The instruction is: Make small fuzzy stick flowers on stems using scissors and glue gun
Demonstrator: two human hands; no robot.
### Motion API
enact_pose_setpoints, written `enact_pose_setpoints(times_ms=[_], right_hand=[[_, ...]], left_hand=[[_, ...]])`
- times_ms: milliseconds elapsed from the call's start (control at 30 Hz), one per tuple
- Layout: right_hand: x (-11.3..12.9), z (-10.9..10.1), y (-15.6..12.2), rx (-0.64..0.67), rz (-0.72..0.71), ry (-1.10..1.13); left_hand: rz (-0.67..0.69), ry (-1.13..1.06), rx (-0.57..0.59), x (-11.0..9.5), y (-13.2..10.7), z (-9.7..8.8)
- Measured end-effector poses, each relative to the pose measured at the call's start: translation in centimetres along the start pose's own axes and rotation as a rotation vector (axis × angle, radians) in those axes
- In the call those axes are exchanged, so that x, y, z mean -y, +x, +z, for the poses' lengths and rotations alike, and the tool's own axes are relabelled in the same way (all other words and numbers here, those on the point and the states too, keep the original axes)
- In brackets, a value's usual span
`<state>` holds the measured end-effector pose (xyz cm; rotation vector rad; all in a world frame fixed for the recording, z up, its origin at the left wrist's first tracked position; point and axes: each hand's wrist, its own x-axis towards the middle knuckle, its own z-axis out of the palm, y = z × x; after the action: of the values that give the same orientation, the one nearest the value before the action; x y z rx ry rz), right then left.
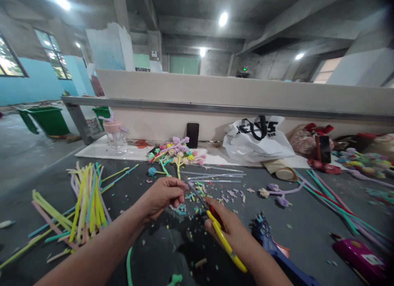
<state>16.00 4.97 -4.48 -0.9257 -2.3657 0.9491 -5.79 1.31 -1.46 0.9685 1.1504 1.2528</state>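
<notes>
The right hand (229,224) has its fingers clamped round slim metal-bladed scissors with yellow and red handles (226,244); their tips reach just beside the left hand's fingers. On the left hand (168,193) the fingers are curled together, though I cannot tell whether a small piece is pinched between them.

The work looks partway along: beyond the left fingers lies a bundle of multicoloured fuzzy flowers (177,148), and to the right of the right fingers a lilac fuzzy flower sprig (287,191), all seemingly made up. Small pastel snippets (181,210) lie near both hands on the dark tabletop (163,245), while left of the left fingers a heap of long pastel fuzzy stems (88,204) appears unused.

Beyond the right fingers, a white plastic bag (257,138) bears bold black lettering; its strap hides part, leaving "EZ" and a final "S" likely.
</notes>
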Motion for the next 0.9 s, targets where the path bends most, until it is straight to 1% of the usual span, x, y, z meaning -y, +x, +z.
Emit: enact_pose_setpoints(times_ms=[267, 433, 533, 600, 700, 767, 833, 900], right_hand=[[0.2, -0.3, 0.0, 0.008, -0.054, -0.112], [0.8, -0.1, -0.1, 0.033, -0.084, -0.186], [0.8, 0.0, 0.0, 0.029, -0.099, -0.215], [0.7, -0.2, 0.0, 0.005, -0.054, -0.237], [0.8, -0.9, 0.0, -0.015, 0.082, -0.315], [0.9, -1.1, 0.0, -0.017, 0.149, -0.399], [0.8, -1.1, -0.1, -0.002, 0.165, -0.480], [0.7, -0.9, -0.3, 0.047, 0.145, -0.537]], left_hand=[[-0.034, 0.023, 0.032, -0.4, -0.1, -0.2], [-0.049, -0.006, 0.055, -0.1, 0.0, -0.2], [-0.058, -0.035, 0.057, 0.0, 0.3, -0.6], [-0.056, -0.054, 0.048, -0.2, 0.5, -1.3], [-0.057, -0.066, 0.026, -0.9, 0.7, -2.4], [-0.069, -0.062, 0.017, -1.3, 0.7, -3.0], [-0.093, -0.057, 0.023, -1.5, 0.7, -3.2], [-0.124, -0.060, 0.042, -1.3, 0.7, -3.2]])
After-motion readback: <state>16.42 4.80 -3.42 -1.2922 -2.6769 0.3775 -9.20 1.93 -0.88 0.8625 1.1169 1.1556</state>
